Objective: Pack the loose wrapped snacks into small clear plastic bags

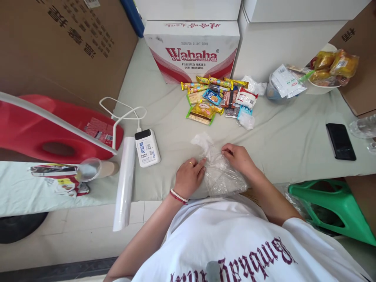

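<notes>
A crumpled clear plastic bag point(225, 178) lies at the table's front edge, close against my shirt. Its loose, whitish top is bunched and points away from me. My left hand point(189, 176), with a ring and a beaded bracelet, closes on the bag's left side, index finger and thumb near the bunched part. On the other side my right hand point(238, 157) pinches the bag's upper right edge between thumb and curled fingers. Beyond the hands sits a pile of small wrapped snacks point(216, 98), yellow, blue, red and white.
A white power bank point(147, 148) with a cable and a roll of clear film point(125, 184) lie left. Behind the snacks stands a Wahaha water carton point(192, 53). Rightward are a phone point(340, 141), a white bowl of packaged food point(321, 88) and a green stool point(337, 207).
</notes>
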Action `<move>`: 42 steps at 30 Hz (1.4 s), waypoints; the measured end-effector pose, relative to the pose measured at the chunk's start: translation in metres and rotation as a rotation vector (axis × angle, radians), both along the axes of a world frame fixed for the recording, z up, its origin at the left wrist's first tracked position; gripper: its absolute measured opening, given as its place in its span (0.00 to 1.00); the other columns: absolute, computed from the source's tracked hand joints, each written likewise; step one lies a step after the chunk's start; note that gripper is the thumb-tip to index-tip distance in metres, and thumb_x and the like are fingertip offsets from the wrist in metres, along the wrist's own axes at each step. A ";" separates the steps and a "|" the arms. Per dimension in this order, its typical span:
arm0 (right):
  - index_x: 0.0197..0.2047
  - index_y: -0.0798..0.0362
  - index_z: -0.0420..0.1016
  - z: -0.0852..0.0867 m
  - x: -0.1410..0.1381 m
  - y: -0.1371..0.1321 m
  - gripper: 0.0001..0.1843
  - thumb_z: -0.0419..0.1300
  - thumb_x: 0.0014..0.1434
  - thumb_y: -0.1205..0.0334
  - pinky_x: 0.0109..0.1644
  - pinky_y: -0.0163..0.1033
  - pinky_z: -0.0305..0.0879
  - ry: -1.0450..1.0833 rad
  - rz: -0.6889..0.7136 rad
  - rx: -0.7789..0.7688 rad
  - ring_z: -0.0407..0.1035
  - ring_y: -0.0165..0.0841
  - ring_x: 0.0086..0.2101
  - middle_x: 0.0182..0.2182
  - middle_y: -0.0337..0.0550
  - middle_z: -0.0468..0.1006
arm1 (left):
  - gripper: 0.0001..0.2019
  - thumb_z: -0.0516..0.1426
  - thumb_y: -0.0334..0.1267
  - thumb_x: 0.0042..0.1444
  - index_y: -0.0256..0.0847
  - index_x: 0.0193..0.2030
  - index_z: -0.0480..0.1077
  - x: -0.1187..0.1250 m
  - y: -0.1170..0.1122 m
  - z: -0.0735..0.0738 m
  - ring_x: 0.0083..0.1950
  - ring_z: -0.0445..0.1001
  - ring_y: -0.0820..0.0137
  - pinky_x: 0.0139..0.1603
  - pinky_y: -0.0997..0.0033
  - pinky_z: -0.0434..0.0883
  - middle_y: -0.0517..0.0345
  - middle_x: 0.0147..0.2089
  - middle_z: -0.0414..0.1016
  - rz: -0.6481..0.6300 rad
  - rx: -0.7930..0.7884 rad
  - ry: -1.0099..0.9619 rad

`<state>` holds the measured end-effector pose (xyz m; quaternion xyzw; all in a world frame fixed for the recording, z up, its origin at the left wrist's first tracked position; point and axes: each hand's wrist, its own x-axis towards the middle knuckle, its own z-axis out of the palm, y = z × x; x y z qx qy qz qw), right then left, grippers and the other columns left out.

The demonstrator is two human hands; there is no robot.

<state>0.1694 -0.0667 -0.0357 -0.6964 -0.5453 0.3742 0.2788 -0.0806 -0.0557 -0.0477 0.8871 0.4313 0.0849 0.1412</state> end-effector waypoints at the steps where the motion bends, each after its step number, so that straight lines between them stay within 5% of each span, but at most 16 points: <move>1: 0.37 0.49 0.78 -0.004 -0.001 0.002 0.07 0.59 0.62 0.59 0.39 0.40 0.62 0.040 -0.059 0.017 0.70 0.35 0.31 0.29 0.40 0.78 | 0.19 0.50 0.41 0.71 0.43 0.61 0.76 -0.004 0.000 -0.002 0.39 0.71 0.63 0.38 0.64 0.70 0.50 0.39 0.73 0.013 0.002 -0.040; 8: 0.35 0.50 0.79 -0.001 0.009 -0.013 0.17 0.68 0.53 0.44 0.26 0.37 0.56 0.571 -0.272 -0.078 0.59 0.29 0.22 0.26 0.37 0.76 | 0.16 0.52 0.30 0.64 0.41 0.50 0.79 -0.014 -0.003 -0.007 0.42 0.74 0.65 0.43 0.64 0.74 0.50 0.42 0.73 0.168 -0.032 -0.368; 11: 0.35 0.51 0.81 0.009 0.010 -0.019 0.21 0.71 0.48 0.42 0.25 0.36 0.58 0.693 -0.297 -0.095 0.61 0.29 0.24 0.26 0.39 0.76 | 0.15 0.52 0.29 0.63 0.40 0.49 0.78 -0.005 -0.008 0.005 0.43 0.74 0.66 0.44 0.63 0.74 0.49 0.46 0.72 0.322 0.082 -0.519; 14: 0.36 0.51 0.83 0.014 0.008 -0.022 0.23 0.74 0.45 0.42 0.25 0.34 0.59 0.697 -0.328 -0.074 0.62 0.30 0.26 0.27 0.39 0.76 | 0.12 0.55 0.30 0.63 0.42 0.48 0.77 0.009 -0.014 0.026 0.39 0.73 0.69 0.40 0.66 0.73 0.51 0.46 0.72 0.304 0.100 -0.675; 18: 0.33 0.51 0.83 0.012 0.002 -0.024 0.22 0.75 0.43 0.42 0.25 0.34 0.57 0.665 -0.348 -0.033 0.58 0.28 0.25 0.23 0.36 0.72 | 0.07 0.58 0.35 0.62 0.42 0.43 0.77 0.040 -0.009 0.044 0.34 0.71 0.72 0.34 0.71 0.69 0.55 0.40 0.73 0.161 -0.304 -0.839; 23: 0.30 0.51 0.78 0.012 -0.005 -0.028 0.21 0.76 0.43 0.44 0.28 0.35 0.56 0.640 -0.362 0.058 0.60 0.28 0.25 0.25 0.36 0.73 | 0.11 0.64 0.45 0.55 0.41 0.31 0.70 0.080 0.012 0.035 0.27 0.63 0.75 0.31 0.73 0.63 0.64 0.28 0.69 0.343 -0.821 -0.977; 34: 0.35 0.50 0.83 0.010 -0.012 -0.036 0.20 0.71 0.49 0.42 0.28 0.37 0.63 0.709 -0.285 0.033 0.62 0.29 0.24 0.23 0.36 0.72 | 0.13 0.68 0.45 0.45 0.39 0.29 0.74 0.103 0.018 0.029 0.28 0.65 0.76 0.31 0.74 0.63 0.65 0.25 0.71 0.419 -0.930 -1.117; 42: 0.37 0.50 0.84 0.016 -0.010 -0.034 0.22 0.73 0.46 0.43 0.23 0.34 0.54 0.819 -0.369 -0.012 0.58 0.26 0.23 0.30 0.40 0.79 | 0.17 0.68 0.50 0.47 0.40 0.32 0.72 0.096 0.015 0.025 0.24 0.59 0.78 0.27 0.74 0.57 0.69 0.24 0.64 0.511 -0.954 -1.214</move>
